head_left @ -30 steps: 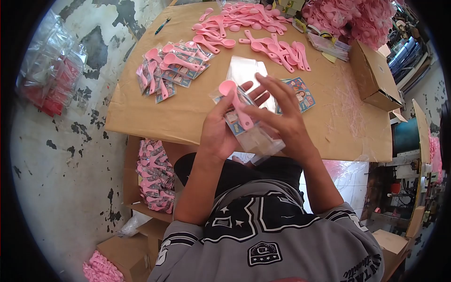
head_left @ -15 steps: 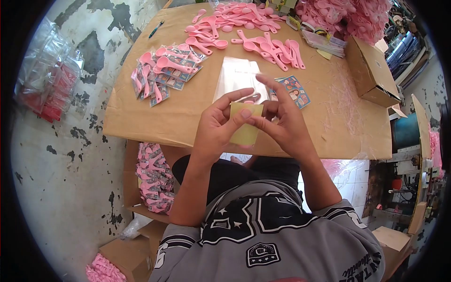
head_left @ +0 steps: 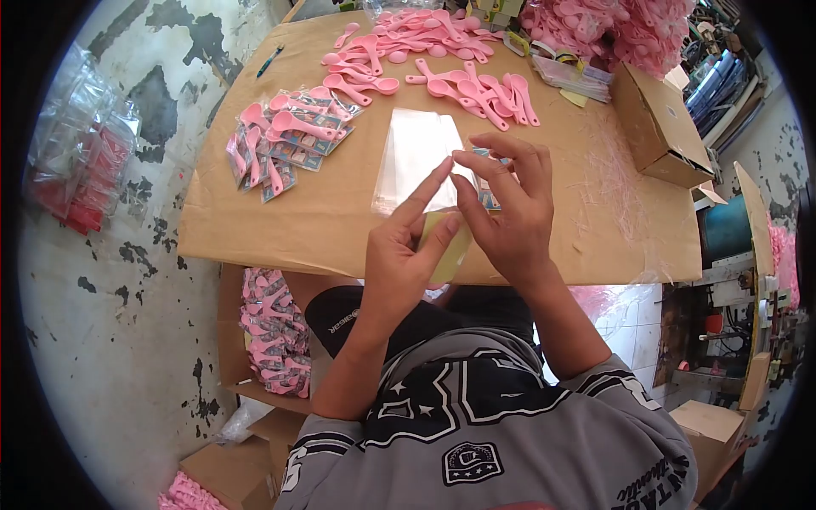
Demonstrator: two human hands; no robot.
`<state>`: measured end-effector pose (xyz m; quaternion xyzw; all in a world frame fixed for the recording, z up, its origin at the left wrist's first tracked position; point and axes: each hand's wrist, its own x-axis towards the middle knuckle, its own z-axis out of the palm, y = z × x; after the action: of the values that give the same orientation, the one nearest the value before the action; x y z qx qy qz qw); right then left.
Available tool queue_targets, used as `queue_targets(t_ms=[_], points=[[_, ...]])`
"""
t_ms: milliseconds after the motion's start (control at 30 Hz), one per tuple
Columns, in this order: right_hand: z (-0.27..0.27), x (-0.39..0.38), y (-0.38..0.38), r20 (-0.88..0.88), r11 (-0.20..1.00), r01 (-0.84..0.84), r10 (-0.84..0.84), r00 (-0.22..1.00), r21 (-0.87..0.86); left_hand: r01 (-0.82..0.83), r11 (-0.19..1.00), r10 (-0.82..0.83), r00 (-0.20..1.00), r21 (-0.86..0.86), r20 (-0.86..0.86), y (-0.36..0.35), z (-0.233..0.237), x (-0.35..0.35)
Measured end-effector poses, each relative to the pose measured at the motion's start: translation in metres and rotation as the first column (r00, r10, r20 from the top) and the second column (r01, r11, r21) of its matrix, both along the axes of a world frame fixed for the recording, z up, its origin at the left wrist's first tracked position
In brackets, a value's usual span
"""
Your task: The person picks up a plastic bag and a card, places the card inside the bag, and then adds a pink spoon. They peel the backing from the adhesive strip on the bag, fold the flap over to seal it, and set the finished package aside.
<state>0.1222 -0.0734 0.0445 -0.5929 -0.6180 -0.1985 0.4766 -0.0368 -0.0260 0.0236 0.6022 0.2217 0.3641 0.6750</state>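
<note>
My left hand point(head_left: 406, 253) grips a yellowish card point(head_left: 447, 248) between thumb and fingers, with its index finger stretched out over a stack of clear plastic sleeves point(head_left: 408, 157). My right hand point(head_left: 508, 204) is beside it, thumb and index finger apart, with nothing visible between them. The index fingertips of both hands are close together. Behind my right hand, a blue printed card point(head_left: 486, 197) is partly hidden. Wrapped pink spoons with printed cards point(head_left: 299, 153) lie in a pile to the left. Loose pink spoons point(head_left: 425, 34) lie at the back.
The brown-covered table point(head_left: 280, 229) carries a pen point(head_left: 270, 61) at back left. An open cardboard box point(head_left: 659, 127) stands at the right, near pink plastic strands. Large bags of pink spoons point(head_left: 595, 34) are behind. Below the table's left edge, a box holds packed spoons point(head_left: 274, 331).
My right hand has come away from the yellowish card, which stays in my left hand, lower and more tilted. My left index finger has straightened. The whole view has shifted slightly.
</note>
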Motion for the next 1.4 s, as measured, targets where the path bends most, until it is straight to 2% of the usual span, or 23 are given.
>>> queue_targets(t_ms=[100, 200, 300, 400, 500, 533, 633, 733, 833, 900, 967, 1033, 1200, 1267, 1400], points=[[-0.003, -0.005, 0.003, -0.009, 0.999, 0.027, -0.027, 1.000, 0.032, -0.046, 0.988, 0.061, 0.993, 0.146, -0.101, -0.002, 0.005, -0.003], [-0.005, -0.006, 0.006, -0.017, 0.997, 0.015, -0.014, 1.000, 0.082, -0.067, 0.979, 0.090, 0.990, 0.192, -0.111, -0.005, 0.003, -0.003], [0.002, -0.005, 0.007, -0.031, 0.998, 0.009, -0.007, 1.000, 0.060, -0.051, 0.967, 0.092, 0.984, 0.250, -0.155, -0.006, 0.005, -0.007], [0.004, -0.002, 0.006, -0.242, 0.998, -0.056, 0.058, 0.969, 0.012, -0.006, 0.972, 0.054, 0.979, 0.236, -0.196, -0.006, 0.015, -0.010], [0.002, 0.018, 0.007, -0.415, 0.994, -0.067, 0.099, 0.904, 0.091, -0.006, 0.996, 0.009, 1.000, 0.093, -0.024, -0.006, 0.006, -0.004], [0.003, 0.027, 0.008, -0.528, 0.976, -0.123, 0.200, 0.825, 0.178, 0.012, 1.000, -0.012, 1.000, 0.026, -0.010, -0.004, 0.007, -0.006], [0.021, 0.039, 0.005, -0.770, 0.891, -0.072, 0.426, 0.475, 0.448, 0.031, 0.991, -0.025, 0.999, -0.132, 0.042, 0.000, 0.008, -0.009], [0.009, 0.066, -0.010, -0.745, 0.834, -0.117, 0.537, 0.396, 0.539, -0.015, 0.981, 0.035, 0.994, -0.195, 0.101, 0.003, 0.004, -0.006], [-0.002, 0.061, -0.025, -0.844, 0.906, -0.361, 0.365, 0.393, 0.224, -0.040, 0.975, 0.081, 0.981, -0.219, 0.178, 0.008, -0.005, -0.002], [-0.008, 0.048, -0.032, -0.872, 0.868, -0.497, 0.253, 0.420, 0.013, -0.060, 0.978, 0.113, 0.958, -0.201, 0.265, 0.008, -0.006, 0.004], [-0.008, 0.026, -0.025, -0.875, 0.817, -0.572, 0.221, 0.432, -0.076, -0.014, 0.970, 0.079, 0.962, -0.243, 0.261, 0.008, -0.002, 0.001], [-0.016, 0.014, -0.021, -0.886, 0.772, -0.631, 0.240, 0.397, -0.073, -0.002, 0.969, 0.069, 0.963, -0.249, 0.261, 0.008, -0.001, 0.000], [-0.015, 0.014, -0.016, -0.922, 0.761, -0.647, 0.209, 0.327, -0.057, -0.039, 0.986, 0.081, 0.964, -0.164, 0.255, 0.016, -0.009, -0.003], [-0.008, 0.016, -0.017, -0.934, 0.755, -0.653, 0.184, 0.305, -0.064, -0.051, 0.991, 0.072, 0.981, -0.121, 0.180, 0.019, -0.008, -0.008], [-0.005, 0.017, -0.017, -0.939, 0.756, -0.640, 0.110, 0.327, -0.134, -0.067, 0.993, 0.079, 0.989, -0.097, 0.126, 0.020, -0.007, -0.013]])
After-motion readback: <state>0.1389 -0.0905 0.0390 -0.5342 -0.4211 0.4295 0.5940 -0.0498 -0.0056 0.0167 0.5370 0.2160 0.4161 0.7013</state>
